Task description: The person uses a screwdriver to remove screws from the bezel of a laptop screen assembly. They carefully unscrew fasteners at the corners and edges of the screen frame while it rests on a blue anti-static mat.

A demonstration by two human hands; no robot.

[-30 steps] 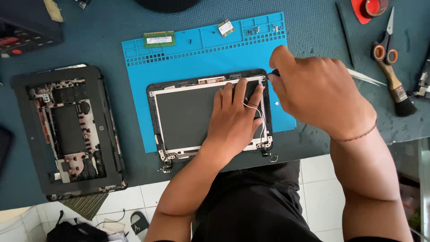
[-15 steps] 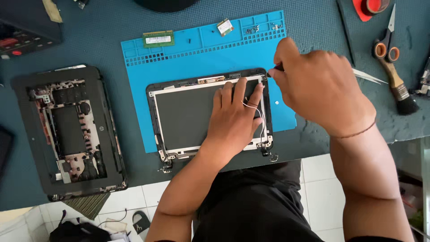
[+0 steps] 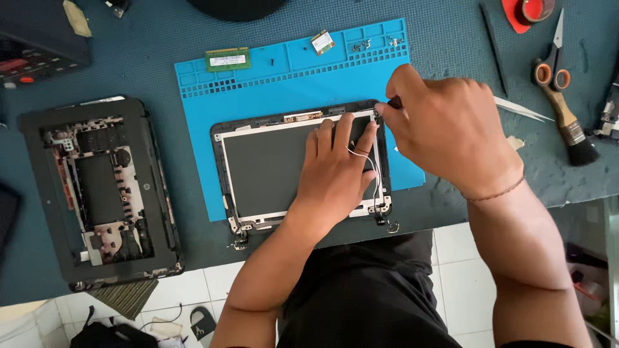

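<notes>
Screen panel (image 3: 271, 167) | L hand (image 3: 338, 171) flat on it | R hand (image 3: 445, 129) w/ tool at corner

The blue mat (image 3: 258, 90) has open room along its far part, with only a green chip card (image 3: 227, 59) and some tiny screws (image 3: 361, 45) near its top edge. The opened laptop base (image 3: 100, 193) blocks the left side. On the right, scissors (image 3: 548, 58) and a brush (image 3: 570, 129) lie in the way.

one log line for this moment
left hand: flat on screen panel | right hand: tool at panel's top right corner | blue mat under panel
</notes>
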